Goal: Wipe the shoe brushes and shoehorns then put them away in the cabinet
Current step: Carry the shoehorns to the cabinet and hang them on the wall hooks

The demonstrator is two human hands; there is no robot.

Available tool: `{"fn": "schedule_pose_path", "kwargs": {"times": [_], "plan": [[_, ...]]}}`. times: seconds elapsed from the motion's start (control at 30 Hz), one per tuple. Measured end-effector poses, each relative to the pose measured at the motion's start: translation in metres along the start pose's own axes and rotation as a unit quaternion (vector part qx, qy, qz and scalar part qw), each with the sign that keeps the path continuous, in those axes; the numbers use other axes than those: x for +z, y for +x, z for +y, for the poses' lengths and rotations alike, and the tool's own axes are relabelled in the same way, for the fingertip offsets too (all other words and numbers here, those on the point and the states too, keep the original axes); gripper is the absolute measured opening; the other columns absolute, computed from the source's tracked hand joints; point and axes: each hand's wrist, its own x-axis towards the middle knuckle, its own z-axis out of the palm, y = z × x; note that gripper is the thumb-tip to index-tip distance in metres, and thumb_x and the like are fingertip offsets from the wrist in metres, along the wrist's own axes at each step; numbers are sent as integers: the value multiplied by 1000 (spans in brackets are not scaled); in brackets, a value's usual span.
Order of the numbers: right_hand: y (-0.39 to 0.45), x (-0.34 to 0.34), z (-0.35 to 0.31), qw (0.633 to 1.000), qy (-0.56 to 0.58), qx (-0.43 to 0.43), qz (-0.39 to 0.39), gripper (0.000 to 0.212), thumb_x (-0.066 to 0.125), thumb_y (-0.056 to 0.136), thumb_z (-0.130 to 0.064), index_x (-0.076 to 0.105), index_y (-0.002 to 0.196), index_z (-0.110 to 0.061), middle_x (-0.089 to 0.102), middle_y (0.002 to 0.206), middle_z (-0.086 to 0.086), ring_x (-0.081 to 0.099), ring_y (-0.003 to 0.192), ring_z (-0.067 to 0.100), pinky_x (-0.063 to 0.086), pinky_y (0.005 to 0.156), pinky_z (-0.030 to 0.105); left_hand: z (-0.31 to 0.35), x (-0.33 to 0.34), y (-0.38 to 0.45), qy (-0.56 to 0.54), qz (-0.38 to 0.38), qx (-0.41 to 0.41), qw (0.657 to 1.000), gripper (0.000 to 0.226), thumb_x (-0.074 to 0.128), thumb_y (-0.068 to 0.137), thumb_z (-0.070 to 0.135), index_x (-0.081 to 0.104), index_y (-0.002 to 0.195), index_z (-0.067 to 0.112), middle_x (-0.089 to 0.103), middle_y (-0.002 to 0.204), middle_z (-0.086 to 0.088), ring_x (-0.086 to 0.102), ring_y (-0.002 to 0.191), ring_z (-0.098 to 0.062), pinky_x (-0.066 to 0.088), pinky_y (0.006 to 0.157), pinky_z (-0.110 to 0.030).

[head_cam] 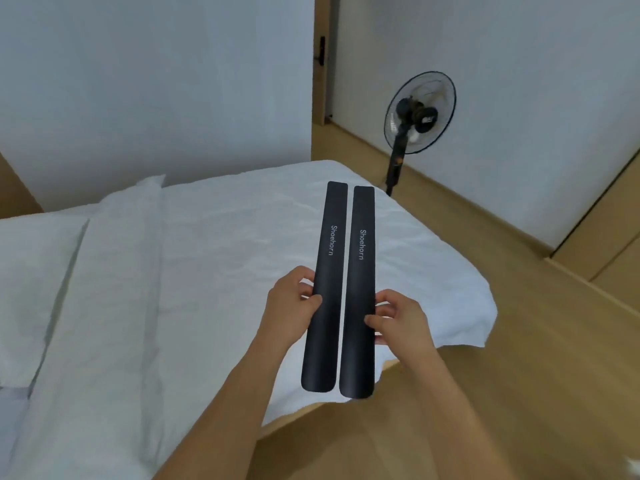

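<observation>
Two long black shoehorns, each printed "Shoehorn", are held side by side above the corner of a white bed. My left hand [292, 306] grips the left shoehorn [327, 258] at about its middle. My right hand [398, 320] grips the right shoehorn [360, 271] at the same height. Both point away from me, rounded ends nearest me. A narrow gap separates them. No brush, cloth or cabinet is in view.
The bed [173, 271] with white sheets fills the left and centre; its corner hangs over a wooden floor [519, 375]. A black standing fan [415, 112] stands by the white wall at the back right. A door frame [320, 64] is behind the bed.
</observation>
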Motion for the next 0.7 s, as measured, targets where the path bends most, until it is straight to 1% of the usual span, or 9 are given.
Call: {"fn": "schedule_pose_path", "kwargs": {"times": [0.07, 0.17, 0.27, 0.3, 0.37, 0.5, 0.57, 0.63, 0.7], "plan": [[8, -35, 10, 999, 5, 9, 38, 23, 64, 83, 4, 66, 88, -18, 72, 83, 8, 71, 78, 24, 62, 63, 35, 16, 37, 18, 1, -39, 19, 999, 24, 60, 85, 4, 59, 96, 26, 72, 89, -3, 70, 81, -23, 60, 75, -48], [17, -84, 25, 994, -3, 19, 104, 26, 65, 82, 2, 66, 84, -24, 72, 78, 1, 69, 72, 21, 59, 58, 32, 39, 93, 45, 1, -90, 42, 995, 24, 60, 84, 3, 60, 95, 24, 73, 86, -5, 69, 80, -25, 59, 75, -50], [27, -133, 41, 985, -5, 41, 169, 27, 66, 80, 0, 66, 81, -27, 72, 76, -3, 70, 67, 20, 61, 59, 38, 61, 152, 72, 1, -145, 65, 987, 23, 61, 84, 3, 60, 97, 23, 73, 87, -5, 69, 81, -26, 58, 76, -50], [31, -149, 46, 980, -6, 48, 191, 27, 67, 80, -2, 66, 80, -29, 72, 76, -4, 70, 66, 18, 61, 59, 38, 68, 172, 81, 3, -164, 73, 984, 23, 61, 84, 4, 60, 98, 22, 73, 88, -5, 69, 81, -25, 58, 76, -50], [41, -181, 54, 970, -6, 61, 234, 27, 67, 78, -4, 67, 80, -31, 72, 77, -4, 70, 67, 17, 60, 58, 37, 84, 212, 100, 8, -199, 91, 976, 22, 62, 86, 6, 59, 99, 24, 73, 90, -3, 69, 82, -23, 58, 77, -48], [72, -246, 66, 948, -10, 87, 307, 24, 68, 78, -4, 68, 86, -26, 73, 74, -10, 71, 70, 20, 60, 61, 38, 116, 289, 145, 9, -255, 134, 957, 19, 63, 88, 8, 59, 100, 23, 74, 87, 2, 70, 80, -18, 59, 77, -46], [93, -277, 69, 936, -7, 93, 339, 24, 67, 79, -1, 68, 87, -24, 73, 74, -7, 70, 72, 23, 60, 61, 37, 135, 325, 169, 0, -282, 150, 948, 19, 63, 87, 8, 59, 101, 22, 74, 83, 3, 69, 79, -19, 59, 76, -47], [115, -306, 70, 925, -5, 100, 368, 25, 67, 80, -1, 68, 88, -24, 73, 76, -4, 71, 73, 24, 61, 62, 38, 156, 359, 193, -6, -308, 161, 938, 21, 63, 87, 8, 60, 102, 22, 74, 86, 2, 69, 81, -19, 58, 77, -47], [135, -333, 70, 913, 1, 106, 394, 25, 67, 81, -2, 68, 87, -27, 74, 78, -5, 72, 74, 22, 62, 63, 39, 175, 392, 215, -15, -333, 173, 927, 22, 63, 86, 7, 60, 102, 21, 73, 89, 1, 68, 82, -20, 58, 78, -47]]}}
